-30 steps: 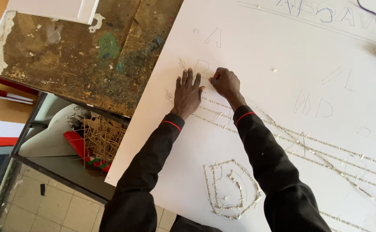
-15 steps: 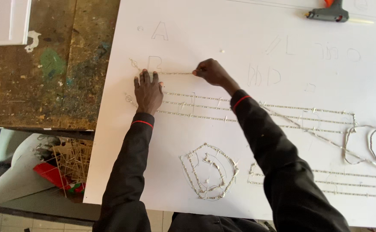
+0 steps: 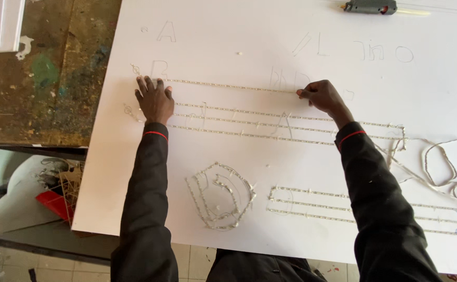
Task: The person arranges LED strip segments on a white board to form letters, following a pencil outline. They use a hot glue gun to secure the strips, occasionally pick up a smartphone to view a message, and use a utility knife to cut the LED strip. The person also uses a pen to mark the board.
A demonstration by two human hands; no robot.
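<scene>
The left hand (image 3: 155, 99) lies flat, fingers spread, pressing one end of a thin pale strip (image 3: 228, 86) onto the big white board (image 3: 249, 36). The right hand (image 3: 322, 96) pinches the strip's other end between thumb and fingers, so it runs straight between both hands. Below it lie three more strips, parallel and close together. A grey tool (image 3: 369, 7), possibly a glue gun, rests at the board's far edge.
</scene>
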